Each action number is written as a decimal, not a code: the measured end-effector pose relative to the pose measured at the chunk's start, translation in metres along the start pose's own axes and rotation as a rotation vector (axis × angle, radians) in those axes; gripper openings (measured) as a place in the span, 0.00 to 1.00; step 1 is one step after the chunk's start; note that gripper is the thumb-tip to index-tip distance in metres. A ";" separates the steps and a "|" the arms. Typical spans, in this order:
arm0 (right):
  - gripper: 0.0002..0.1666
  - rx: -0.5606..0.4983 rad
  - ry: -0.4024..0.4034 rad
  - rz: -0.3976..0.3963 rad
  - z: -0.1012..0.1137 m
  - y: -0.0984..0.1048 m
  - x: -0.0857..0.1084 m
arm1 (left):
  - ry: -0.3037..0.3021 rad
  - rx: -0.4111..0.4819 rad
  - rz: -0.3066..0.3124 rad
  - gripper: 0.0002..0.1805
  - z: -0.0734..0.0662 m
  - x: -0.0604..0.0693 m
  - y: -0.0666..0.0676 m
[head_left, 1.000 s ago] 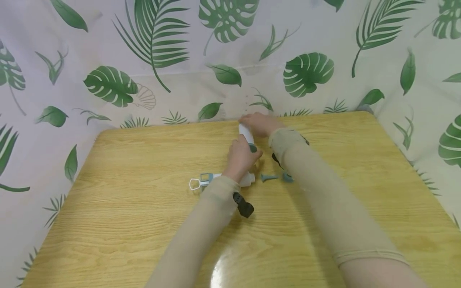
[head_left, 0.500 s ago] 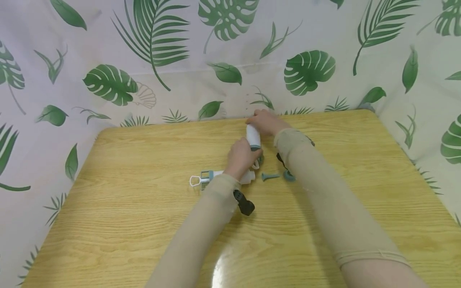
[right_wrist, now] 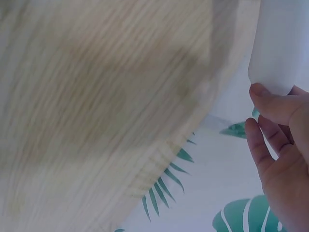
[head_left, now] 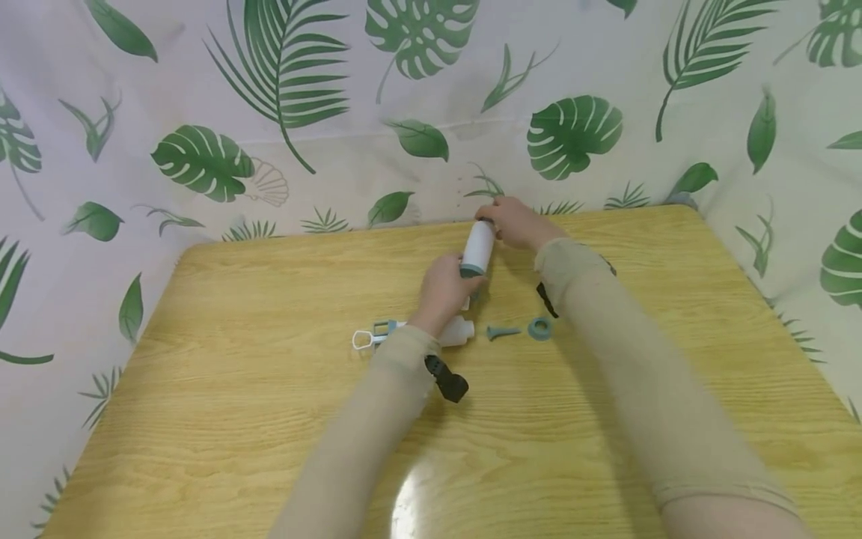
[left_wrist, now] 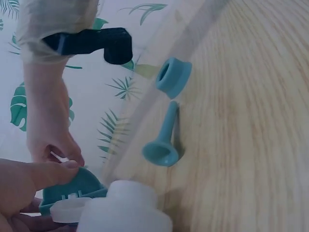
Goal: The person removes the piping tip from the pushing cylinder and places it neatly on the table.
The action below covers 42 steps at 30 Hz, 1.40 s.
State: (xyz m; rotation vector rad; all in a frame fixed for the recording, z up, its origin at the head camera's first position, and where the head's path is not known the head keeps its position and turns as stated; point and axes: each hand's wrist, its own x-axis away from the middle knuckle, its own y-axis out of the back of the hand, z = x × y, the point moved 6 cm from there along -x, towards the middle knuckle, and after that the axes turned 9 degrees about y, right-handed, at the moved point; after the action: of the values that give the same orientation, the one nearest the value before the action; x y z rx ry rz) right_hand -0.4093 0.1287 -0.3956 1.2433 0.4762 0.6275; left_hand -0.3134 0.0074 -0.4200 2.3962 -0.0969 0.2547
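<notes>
A white cylinder with a teal end (head_left: 478, 247) is held between both hands over the back of the table. My left hand (head_left: 444, 288) grips its teal near end; in the left wrist view the thumb lies on a teal part (left_wrist: 79, 186). My right hand (head_left: 515, 222) pinches the far end, and in the right wrist view the fingers of the right hand (right_wrist: 282, 140) touch the lower end of the white cylinder (right_wrist: 277, 48). Below the left hand lies a second white bottle-shaped piece (head_left: 458, 332), partly covered by the wrist.
A teal funnel-ended piece (head_left: 503, 332) and a teal ring (head_left: 540, 328) lie on the wooden table (head_left: 236, 419) right of the white piece. At its left end is a white loop handle (head_left: 363, 340). Leaf-patterned cloth (head_left: 323, 172) rises behind the back edge.
The cylinder's far end has swung to the right, and my right hand has moved right with it. The teal ring has come fully into view from under the right forearm.
</notes>
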 end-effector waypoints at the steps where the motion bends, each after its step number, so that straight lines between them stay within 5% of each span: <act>1: 0.27 0.008 0.006 -0.001 -0.001 0.001 0.001 | -0.005 0.009 0.004 0.27 0.000 0.000 0.002; 11: 0.26 -0.036 0.015 -0.030 0.000 0.003 0.022 | -0.145 -0.007 0.090 0.27 0.008 -0.004 0.029; 26: 0.25 0.031 0.169 -0.246 0.030 0.002 0.055 | -0.394 -0.095 0.235 0.30 0.027 0.007 0.071; 33: 0.23 -0.167 0.091 -0.193 0.037 -0.003 0.064 | -0.499 -0.153 0.281 0.31 0.030 0.012 0.082; 42: 0.20 -0.344 0.188 -0.320 0.058 0.003 0.077 | -0.509 -0.224 0.253 0.31 0.037 0.018 0.091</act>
State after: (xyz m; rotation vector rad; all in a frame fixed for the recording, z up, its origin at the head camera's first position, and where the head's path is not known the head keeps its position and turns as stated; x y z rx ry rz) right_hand -0.3157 0.1396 -0.3773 0.7652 0.6771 0.5274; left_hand -0.3031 -0.0853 -0.3835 2.1692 -0.6310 -0.2457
